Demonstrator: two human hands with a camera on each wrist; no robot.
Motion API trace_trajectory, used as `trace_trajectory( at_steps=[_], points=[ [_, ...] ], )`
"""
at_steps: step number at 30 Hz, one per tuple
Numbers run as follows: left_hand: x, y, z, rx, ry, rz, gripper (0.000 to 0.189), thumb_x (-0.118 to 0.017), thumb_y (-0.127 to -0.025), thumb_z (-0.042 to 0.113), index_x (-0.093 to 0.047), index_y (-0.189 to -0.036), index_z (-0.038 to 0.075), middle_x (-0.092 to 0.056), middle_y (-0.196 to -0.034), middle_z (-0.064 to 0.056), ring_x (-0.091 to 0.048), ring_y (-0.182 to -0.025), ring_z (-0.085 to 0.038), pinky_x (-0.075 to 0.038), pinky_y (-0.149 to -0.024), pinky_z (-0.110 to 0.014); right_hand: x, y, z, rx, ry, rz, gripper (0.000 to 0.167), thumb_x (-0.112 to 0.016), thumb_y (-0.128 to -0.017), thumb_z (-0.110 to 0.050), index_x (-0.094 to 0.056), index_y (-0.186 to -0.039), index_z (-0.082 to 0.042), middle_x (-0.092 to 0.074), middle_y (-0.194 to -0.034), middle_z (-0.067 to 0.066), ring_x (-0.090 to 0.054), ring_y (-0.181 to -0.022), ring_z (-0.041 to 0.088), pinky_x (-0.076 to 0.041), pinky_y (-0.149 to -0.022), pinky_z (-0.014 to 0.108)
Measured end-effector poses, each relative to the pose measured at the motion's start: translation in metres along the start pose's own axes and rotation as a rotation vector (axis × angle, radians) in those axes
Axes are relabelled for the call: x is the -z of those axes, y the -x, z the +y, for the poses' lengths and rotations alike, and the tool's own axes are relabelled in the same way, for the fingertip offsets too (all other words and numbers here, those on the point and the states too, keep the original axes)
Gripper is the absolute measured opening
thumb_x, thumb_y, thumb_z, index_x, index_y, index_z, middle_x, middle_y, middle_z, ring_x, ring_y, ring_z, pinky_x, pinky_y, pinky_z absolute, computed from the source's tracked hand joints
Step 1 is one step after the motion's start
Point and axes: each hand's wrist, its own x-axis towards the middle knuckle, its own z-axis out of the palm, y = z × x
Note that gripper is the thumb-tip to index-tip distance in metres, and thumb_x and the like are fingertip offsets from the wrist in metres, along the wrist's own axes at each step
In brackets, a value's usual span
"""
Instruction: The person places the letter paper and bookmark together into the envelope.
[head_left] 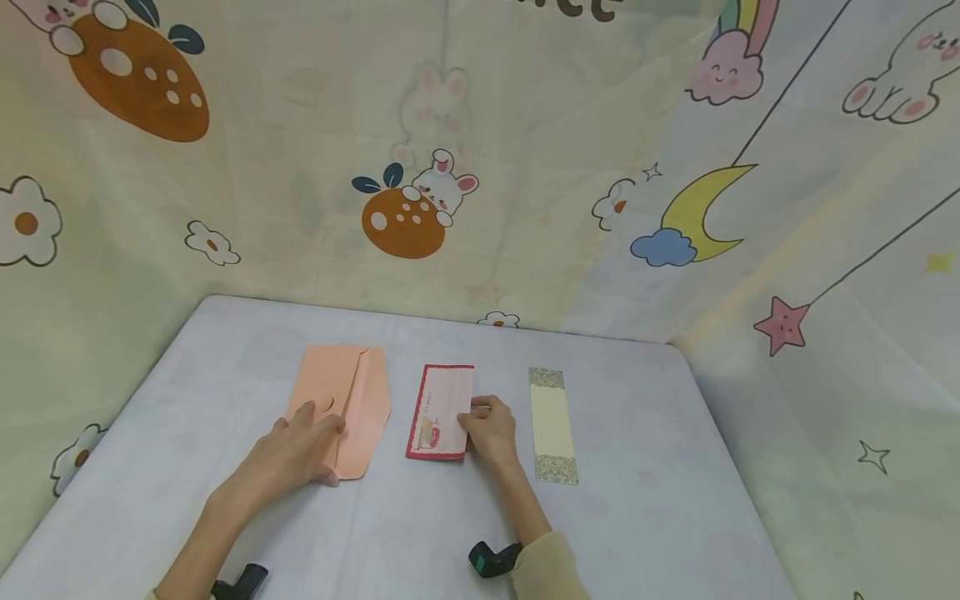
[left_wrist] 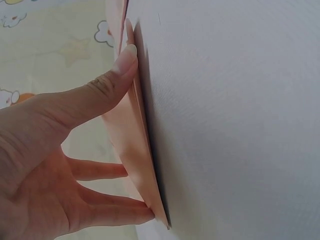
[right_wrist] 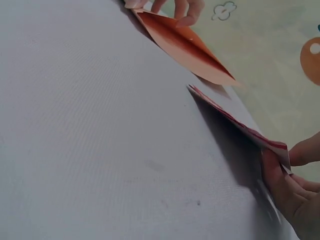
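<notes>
A peach envelope [head_left: 321,377] lies on the table, its flap [head_left: 367,417] folded out to the right. My left hand [head_left: 296,450] rests on it, fairly straight fingers on its face and thumb at the near edge. In the right wrist view, the envelope's mouth [right_wrist: 187,45] gapes. To its right is a pink card [head_left: 444,408] with a red border and a small printed picture. My right hand [head_left: 491,429] pinches the card's right edge between thumb and fingers. That edge is raised from the table in the right wrist view, so the card [right_wrist: 240,122] tilts.
A cream strip [head_left: 551,421] with glittery ends lies right of my right hand. The white table [head_left: 637,517] backs onto a printed cloth [head_left: 525,208]. Dark devices, one of them a black device [head_left: 495,560], are worn at both wrists.
</notes>
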Motion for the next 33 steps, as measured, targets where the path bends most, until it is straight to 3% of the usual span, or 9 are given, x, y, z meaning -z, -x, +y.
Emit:
trace_trajectory(
  at_steps=[5,18,27,33],
  points=[
    [-0.001,0.000,-0.001,-0.007,0.002,0.012,0.063,-0.096,-0.063,0.033,-0.061,-0.115,0.025,-0.053,-0.129,-0.018,-0.050,-0.079,-0.030,-0.043,-0.059,-0.038,0.004,0.000,0.004,-0.018,-0.057,-0.041,0.036,-0.072,-0.093,-0.016,-0.063,-0.124,0.001,-0.075,-0.093,0.011,-0.066,-0.071,0.015,-0.057,-0.065,0.028],
    [0.000,0.000,0.000,-0.009,-0.001,0.015,0.061,-0.096,-0.066,0.032,-0.062,-0.116,0.024,-0.049,-0.145,-0.023,-0.054,-0.084,-0.034,-0.046,-0.061,-0.042,0.006,-0.001,0.012,-0.066,-0.287,-0.118,0.031,-0.065,-0.097,-0.009,-0.060,-0.123,0.006,-0.074,-0.096,0.015,-0.066,-0.067,0.014,-0.059,-0.060,0.028],
    [-0.002,-0.001,0.001,0.019,-0.001,-0.002,0.064,-0.097,-0.063,0.032,-0.063,-0.116,0.023,-0.053,-0.126,-0.019,-0.052,-0.083,-0.034,-0.047,-0.061,-0.043,0.008,0.003,0.010,-0.064,-0.324,-0.130,0.032,-0.063,-0.099,-0.010,-0.059,-0.126,0.007,-0.074,-0.100,0.017,-0.066,-0.067,0.013,-0.059,-0.060,0.028],
    [-0.001,-0.001,0.000,0.017,-0.006,0.007,0.064,-0.097,-0.063,0.032,-0.063,-0.116,0.023,-0.052,-0.132,-0.021,-0.052,-0.082,-0.033,-0.046,-0.061,-0.042,0.012,0.005,0.003,-0.042,-0.324,-0.179,0.034,-0.060,-0.100,-0.005,-0.055,-0.129,0.012,-0.072,-0.103,0.025,-0.066,-0.070,0.016,-0.061,-0.065,0.033]
  ],
)
